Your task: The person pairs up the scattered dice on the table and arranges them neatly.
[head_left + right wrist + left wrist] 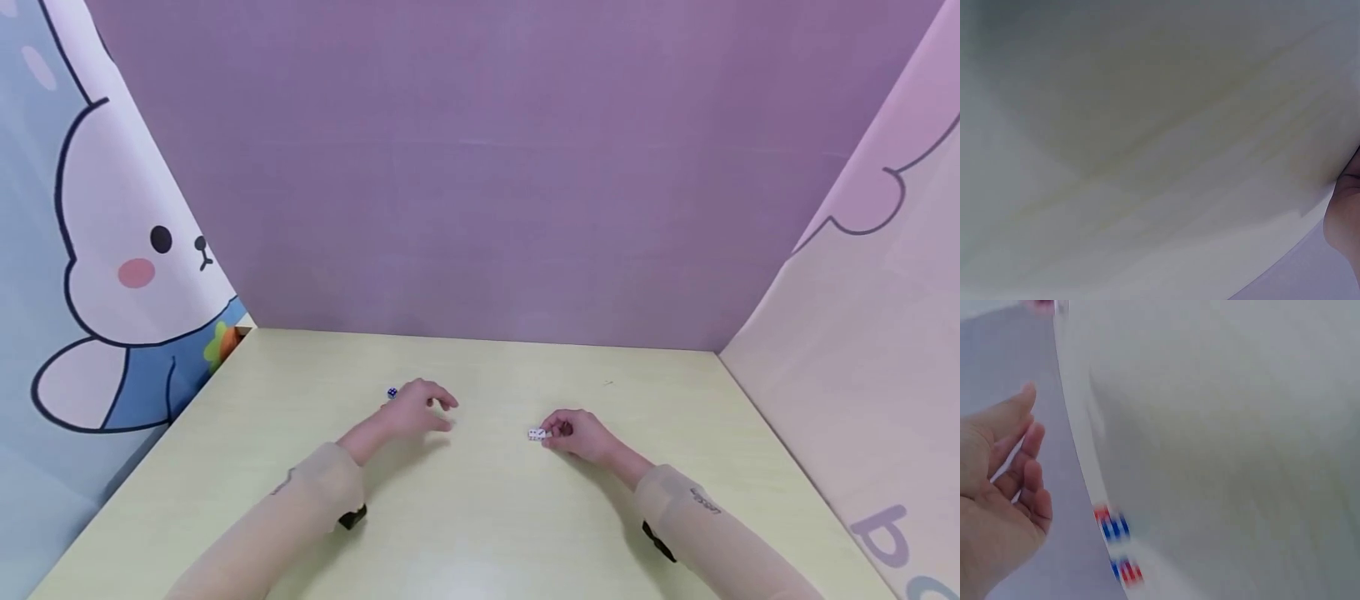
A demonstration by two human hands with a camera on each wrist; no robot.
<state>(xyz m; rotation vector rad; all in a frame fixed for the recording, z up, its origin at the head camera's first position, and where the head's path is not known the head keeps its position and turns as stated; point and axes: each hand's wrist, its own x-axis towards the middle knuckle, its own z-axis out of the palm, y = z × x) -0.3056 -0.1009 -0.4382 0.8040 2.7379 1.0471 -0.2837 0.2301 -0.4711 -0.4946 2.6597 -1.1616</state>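
Note:
My right hand (583,437) is low over the table, its thumb and fingertips pinching at white dice (535,434) with dark pips; the fingers cover part of them. My left hand (416,410) hovers farther left with fingers loosely bent and nothing in them. A blue die (392,392) with white pips sits just beyond that wrist. In the left wrist view, the left hand (1007,481) appears at the left, and blurred red and blue dice (1115,526) lie near the table's far edge. Only a bit of the right hand (1344,212) shows in the right wrist view.
The pale wooden table (480,517) ends at a purple backdrop (480,183). Side panels stand at both sides, the left (135,208) printed with a cartoon rabbit. A tiny thin scrap (608,383) lies at the back right of the table.

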